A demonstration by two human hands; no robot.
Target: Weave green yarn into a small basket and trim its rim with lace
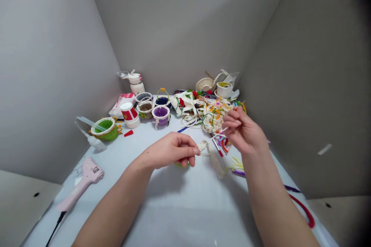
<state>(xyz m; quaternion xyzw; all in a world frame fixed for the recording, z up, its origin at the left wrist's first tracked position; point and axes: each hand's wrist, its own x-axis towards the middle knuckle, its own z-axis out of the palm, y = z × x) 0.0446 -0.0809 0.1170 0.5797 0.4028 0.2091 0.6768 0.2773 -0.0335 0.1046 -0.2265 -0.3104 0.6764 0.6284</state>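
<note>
My left hand point(171, 150) hovers over the middle of the table with its fingers pinched on the end of a cream lace ribbon point(213, 158). Under that hand a small green cup point(182, 164) is mostly hidden. The ribbon runs rightward and hangs down to the table. My right hand point(242, 129) is raised to the right, fingers closed on a thin white strip or stick point(219, 132) that points toward the left hand. Below the right hand lie coloured pipe cleaners point(223, 146).
A pink glue gun point(84, 181) lies at the front left. Decorated small cups, green point(104, 128), purple point(160, 114) and others, stand at the back with a red-and-white cup point(129, 114), a white bottle point(136, 82) and a heap of lace and pipe cleaners point(207, 112). Grey walls enclose the table.
</note>
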